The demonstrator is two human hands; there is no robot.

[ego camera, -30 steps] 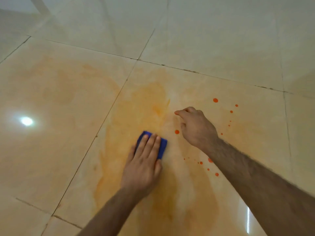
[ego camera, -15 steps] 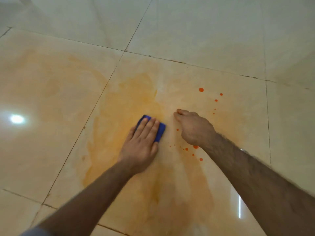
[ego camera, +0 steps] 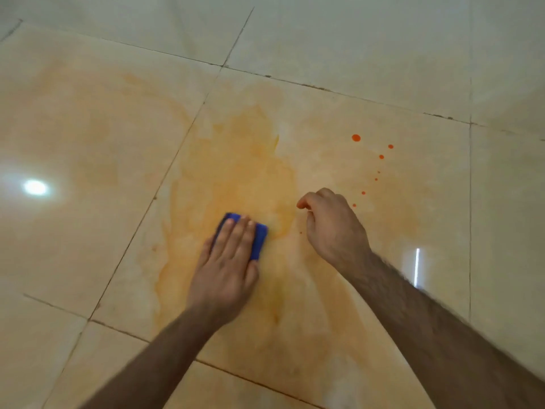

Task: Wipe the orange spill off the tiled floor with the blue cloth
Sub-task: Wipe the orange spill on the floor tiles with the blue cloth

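Blue folded cloth (ego camera: pixel 261 240): lies on beige tiled floor (ego camera: pixel 354 39), inside smeared orange spill (ego camera: pixel 241 172).
Left hand (ego camera: pixel 227 270): grip apart, straight fingers pressing cloth.
Right hand (ego camera: pixel 330 225): grip curled together, empty, near orange droplets (ego camera: pixel 356 138).

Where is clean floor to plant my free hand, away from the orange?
Clean: the pale tiles beyond the far grout line, and the right-hand tile past the droplets. Crowded: the orange smear around the blue cloth and left hand, droplets beside the right hand.
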